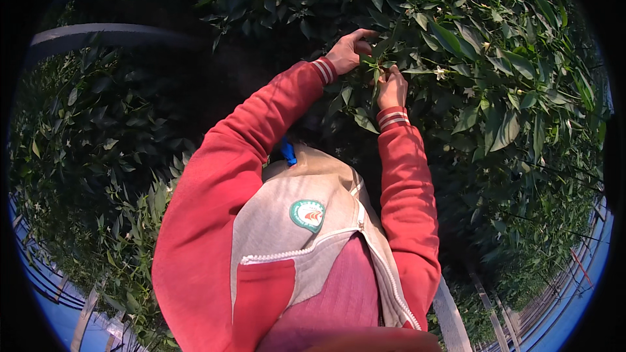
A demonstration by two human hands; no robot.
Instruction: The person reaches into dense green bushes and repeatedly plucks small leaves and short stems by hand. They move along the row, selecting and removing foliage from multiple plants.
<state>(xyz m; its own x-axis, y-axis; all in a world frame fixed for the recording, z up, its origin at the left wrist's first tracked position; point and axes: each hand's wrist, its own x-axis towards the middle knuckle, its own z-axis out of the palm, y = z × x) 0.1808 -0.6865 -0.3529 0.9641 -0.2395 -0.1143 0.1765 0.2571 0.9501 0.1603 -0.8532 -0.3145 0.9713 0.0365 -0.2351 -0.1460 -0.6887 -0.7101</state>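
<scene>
Both hands reach into a leafy pepper plant (391, 49) with white flowers, near the top middle of the head view. My left hand (348, 52) is at the left side of a green shoot (374, 65). Its index finger stretches over the leaves, and its thumb lies near the stem; whether it grips anything is unclear. Just below and to the right, my right hand (392, 89) has its fingers bent in and pinches the same shoot. Leaves hide part of the fingertips. A white flower (439, 73) hangs to the right of my right hand.
Dense foliage (508, 107) fills the right side, and another row of plants (73, 122) stands on the left. A curved grey bar (112, 32) crosses the upper left. Pale posts (450, 315) rise at the bottom. A blue strip (288, 152) hangs by the open jacket (279, 195).
</scene>
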